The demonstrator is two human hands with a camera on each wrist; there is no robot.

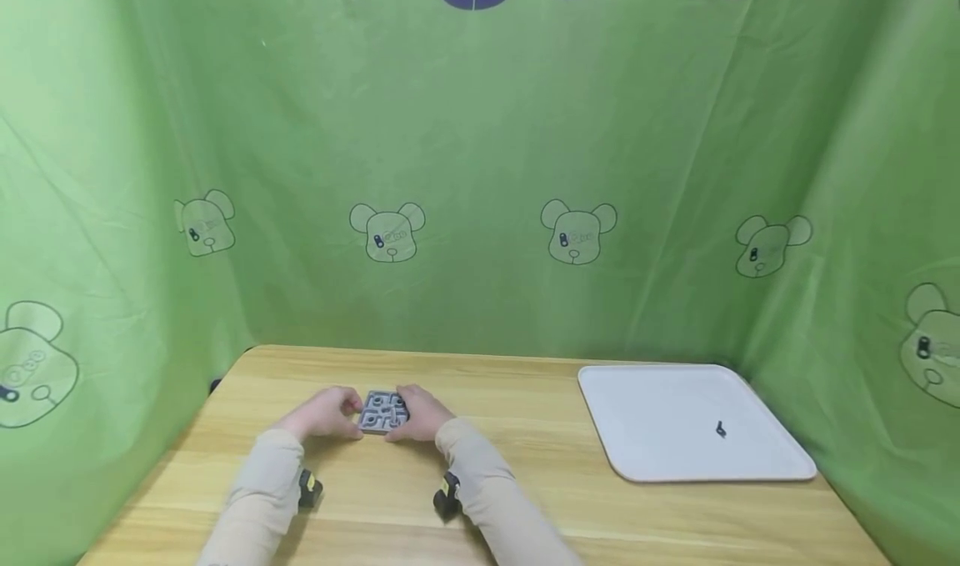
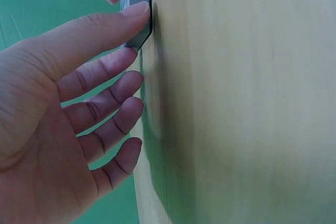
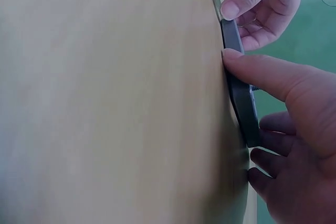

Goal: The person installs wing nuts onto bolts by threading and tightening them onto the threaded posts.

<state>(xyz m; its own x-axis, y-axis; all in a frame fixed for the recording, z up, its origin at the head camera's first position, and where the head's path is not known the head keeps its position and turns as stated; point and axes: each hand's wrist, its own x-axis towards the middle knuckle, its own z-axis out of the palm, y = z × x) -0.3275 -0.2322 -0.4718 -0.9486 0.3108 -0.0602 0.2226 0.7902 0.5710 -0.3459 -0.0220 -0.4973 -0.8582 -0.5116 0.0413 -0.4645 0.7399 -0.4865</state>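
A grey square plate (image 1: 384, 412) with shaped recesses and round features on its top lies between the two hands at the table's middle left. My left hand (image 1: 332, 413) pinches its left corner, thumb along the front side and index fingertip at the corner; the other fingers are spread loosely, as the left wrist view shows. On the right side my right hand (image 1: 424, 414) grips the same plate, thumb on the front edge and fingers along its far side. In the right wrist view the plate's dark side (image 3: 241, 100) is seen edge-on, close over the table.
A white tray (image 1: 660, 458) lies on the right of the wooden table (image 1: 525, 466). One small dark bent piece (image 1: 721, 429) sits in it. Green printed curtains (image 1: 480, 299) stand around the table's back and sides. Each wrist carries a black camera (image 1: 447, 497).
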